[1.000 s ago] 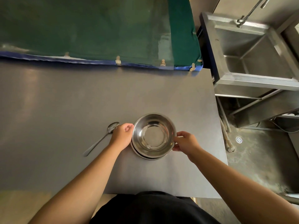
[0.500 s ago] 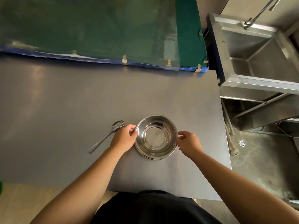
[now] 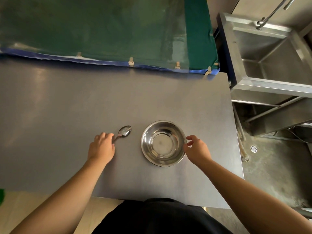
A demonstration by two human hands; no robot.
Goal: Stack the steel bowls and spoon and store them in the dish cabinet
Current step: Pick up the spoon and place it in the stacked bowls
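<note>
The steel bowls (image 3: 163, 143) sit nested as one stack on the grey table (image 3: 67, 102), near its front right. My right hand (image 3: 196, 149) pinches the stack's right rim with thumb and fingers. A steel spoon (image 3: 124, 130) lies left of the bowls, bowl end pointing up-right. My left hand (image 3: 101, 146) is closed over the spoon's handle, which is hidden under the fingers. The dish cabinet is out of view.
A green cloth with a blue edge (image 3: 108, 31) covers the area behind the table. A steel sink (image 3: 273, 53) with a tap stands at the right, beyond the table's right edge. A floor drain (image 3: 253, 148) lies below it.
My left hand let go of the bowls' left rim and moved left onto the spoon's handle. The right hand stays at the right rim. The bowls rest flat.
</note>
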